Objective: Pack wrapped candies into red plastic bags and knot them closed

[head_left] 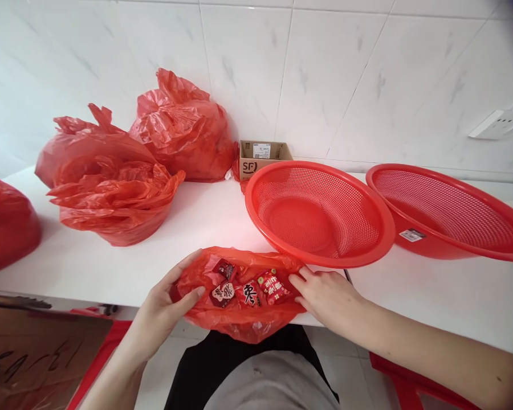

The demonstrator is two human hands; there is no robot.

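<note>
An opened red plastic bag (248, 324) lies at the front edge of the white table, partly hanging over it. Inside it several small wrapped candies (250, 293) show, in red and dark wrappers with printed characters. My left hand (165, 304) grips the bag's left side, thumb over the rim and the other fingers behind the plastic. At the opposite end, my right hand (322, 293) has its fingers curled on the bag's right rim, with some fingertips just inside the opening. Right behind the bag is a red mesh basket (312, 219) with nothing in it.
A second red basket (427, 242) with a label stands at the right. Full red bags (183, 136) and an open-topped red bag (119, 210) are at the left. A small cardboard box (250, 165) sits by the tiled wall. A large carton (38, 353) is below, left.
</note>
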